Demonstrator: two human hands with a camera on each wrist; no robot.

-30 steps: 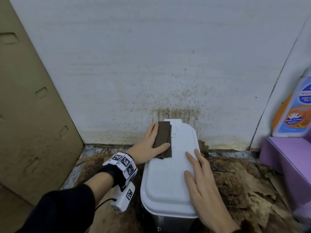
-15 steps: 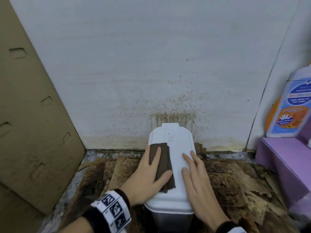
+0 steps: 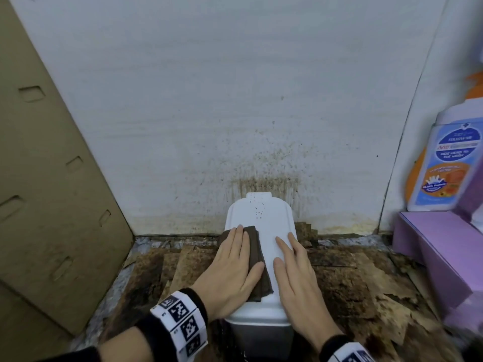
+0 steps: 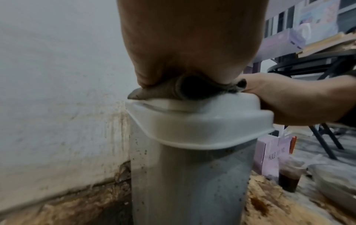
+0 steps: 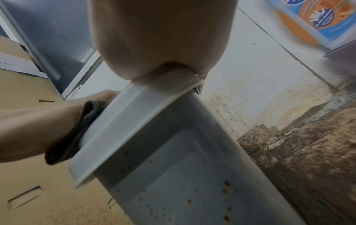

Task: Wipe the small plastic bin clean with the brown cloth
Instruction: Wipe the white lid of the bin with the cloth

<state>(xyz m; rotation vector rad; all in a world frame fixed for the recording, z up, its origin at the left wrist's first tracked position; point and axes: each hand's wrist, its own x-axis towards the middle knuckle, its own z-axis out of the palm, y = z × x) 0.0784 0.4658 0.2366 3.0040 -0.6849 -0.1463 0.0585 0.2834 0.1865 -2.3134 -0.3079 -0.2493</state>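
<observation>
A small bin with a white lid [image 3: 266,220] and grey body [image 4: 183,182] stands against the stained wall. My left hand [image 3: 232,265] lies flat on the folded brown cloth [image 3: 257,267], pressing it onto the lid's left half; the thumb lies across the cloth. My right hand [image 3: 295,270] rests flat with straight fingers on the lid's right side. Brown specks dot the lid's far end [image 3: 257,214] and the bin's side [image 5: 225,197]. In the left wrist view the cloth [image 4: 163,91] bunches under my palm. In the right wrist view the cloth [image 5: 77,134] hangs over the lid edge.
A tilted cardboard sheet [image 3: 49,192] leans at the left. Stained cardboard pieces [image 3: 352,283] cover the floor. A purple box [image 3: 439,252] with an orange-and-blue bottle [image 3: 444,163] on it sits at the right. A cup of dark liquid [image 4: 289,178] stands beyond the bin.
My left hand has drawn the cloth back along the lid from its far end toward me. The right hand has stayed on the lid's right side.
</observation>
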